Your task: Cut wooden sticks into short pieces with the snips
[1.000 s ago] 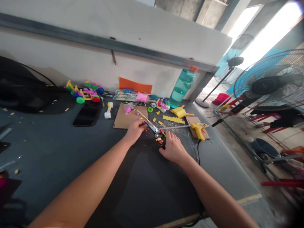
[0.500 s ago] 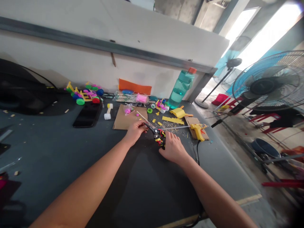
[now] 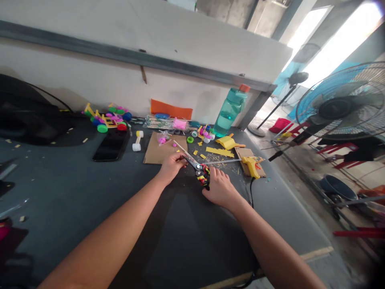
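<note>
My right hand [image 3: 221, 184] is wrapped round the handles of a pair of shears [image 3: 202, 174] with dark blades and black, red and yellow grips. The blades point up and left toward my left hand [image 3: 172, 166]. My left fingers are pinched together at the blade tips; whatever they hold is too small to make out. A thin pale stick [image 3: 180, 147] slants just beyond the blades. Behind my left hand lies a flat piece of cardboard [image 3: 153, 151], bearing a small clear bag with pink bits [image 3: 163, 139].
At the right are a yellow glue gun [image 3: 252, 166] on cardboard, yellow strips [image 3: 219, 152] and scattered crumbs. A teal bottle [image 3: 230, 112] stands by the wall. Leftward lie a black phone [image 3: 110, 145], colourful wheeled toys [image 3: 110, 119] and a white-wheeled axle [image 3: 137, 141]. A fan [image 3: 339, 108] stands beyond the table.
The view has shifted very slightly. Both hands and the shears keep nearly the same place, with no clear change in grip.
</note>
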A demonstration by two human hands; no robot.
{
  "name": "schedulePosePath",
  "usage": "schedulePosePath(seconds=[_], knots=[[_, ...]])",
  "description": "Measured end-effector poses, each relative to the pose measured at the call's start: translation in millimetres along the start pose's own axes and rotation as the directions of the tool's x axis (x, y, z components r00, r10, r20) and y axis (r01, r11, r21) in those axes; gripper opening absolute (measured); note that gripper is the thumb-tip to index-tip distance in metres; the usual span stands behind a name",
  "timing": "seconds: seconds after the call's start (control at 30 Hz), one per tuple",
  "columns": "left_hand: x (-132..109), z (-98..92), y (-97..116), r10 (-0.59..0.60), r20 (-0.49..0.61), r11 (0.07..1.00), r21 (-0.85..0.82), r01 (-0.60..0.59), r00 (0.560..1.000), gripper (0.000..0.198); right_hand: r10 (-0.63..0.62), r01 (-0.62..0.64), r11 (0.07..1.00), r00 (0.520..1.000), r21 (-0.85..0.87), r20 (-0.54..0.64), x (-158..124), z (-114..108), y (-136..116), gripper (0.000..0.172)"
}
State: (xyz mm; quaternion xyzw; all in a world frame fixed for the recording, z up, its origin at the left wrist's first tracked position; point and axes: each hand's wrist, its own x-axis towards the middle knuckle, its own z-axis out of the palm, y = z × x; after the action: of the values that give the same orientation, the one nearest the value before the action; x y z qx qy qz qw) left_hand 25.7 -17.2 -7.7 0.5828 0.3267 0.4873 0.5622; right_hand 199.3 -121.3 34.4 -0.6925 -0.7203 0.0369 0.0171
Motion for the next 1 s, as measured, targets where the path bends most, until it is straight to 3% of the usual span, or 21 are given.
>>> schedulePosePath(seconds=[0.27, 0.43, 0.57, 0.7, 1.0], knots=[[-1, -0.2, 0, -0.014, -0.019, 0.996, 0.082, 0.016, 1.0, 0.017, 0.01, -0.01, 1.0, 0.997, -0.006, 0.073, 1, -1, 0, 0.04], [-2, 3.7, 8, -0.069, 0.021, 0.996, -0.055, 0.07, 0.997, 0.02, -0.004, 0.007, 0.997, 1.0, 0.083, -0.031, 2, 2, 3, 0.042], [-4, 4.3, 9, -0.13, 0.029, 0.978, -0.162, 0.133, 0.991, 0.02, 0.119, -0.099, 0.984, 0.984, 0.145, -0.134, 7, 6, 9, 0.048], [-4, 3.1, 8, -0.133, 0.047, 0.965, -0.223, 0.14, 0.99, 0.019, 0.272, -0.256, 0.96, 0.949, 0.116, -0.158, 14, 10, 20, 0.058], [-5, 1.7, 9, -0.109, 0.102, 0.959, -0.251, 0.131, 0.989, 0.026, 0.306, -0.295, 0.952, 0.936, 0.082, -0.177, 16, 13, 26, 0.063]])
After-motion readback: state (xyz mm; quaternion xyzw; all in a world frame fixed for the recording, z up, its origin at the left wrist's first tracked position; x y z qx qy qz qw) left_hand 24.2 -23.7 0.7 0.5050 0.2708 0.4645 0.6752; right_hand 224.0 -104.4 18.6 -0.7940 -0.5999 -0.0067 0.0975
